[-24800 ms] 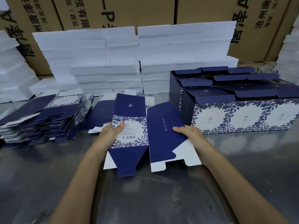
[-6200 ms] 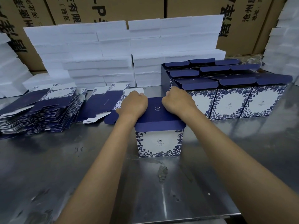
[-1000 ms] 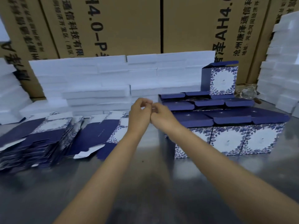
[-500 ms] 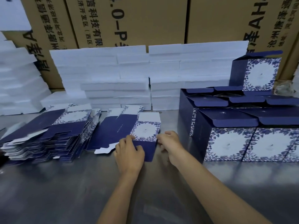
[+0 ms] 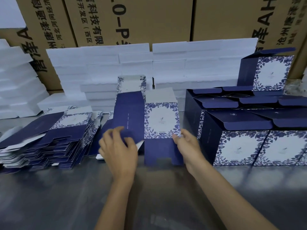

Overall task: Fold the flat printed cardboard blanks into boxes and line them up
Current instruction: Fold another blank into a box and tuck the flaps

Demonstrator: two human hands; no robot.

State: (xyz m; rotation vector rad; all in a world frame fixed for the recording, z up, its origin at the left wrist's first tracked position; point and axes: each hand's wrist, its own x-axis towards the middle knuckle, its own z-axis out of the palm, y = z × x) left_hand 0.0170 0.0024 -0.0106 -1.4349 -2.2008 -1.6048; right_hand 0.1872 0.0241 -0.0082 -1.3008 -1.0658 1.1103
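Both hands lift flat navy-and-white floral cardboard blank point(image 5: 150, 123): L hand point(image 5: 118, 151) blurred, grip unclear; R hand point(image 5: 187, 145) pinches edge. Folded navy floral boxes point(image 5: 249, 138) at 3 o'clock; unfolded blank stack point(image 5: 49, 135) at 9.

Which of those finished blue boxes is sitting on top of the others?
The folded box at the far right, against the brown cartons. It alone stands on a second tier; the other boxes sit on the table.

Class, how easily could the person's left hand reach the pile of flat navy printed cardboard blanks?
Probably yes: the left hand touches a raised navy blank, with the pile of flat blanks just to its left and nothing between them.
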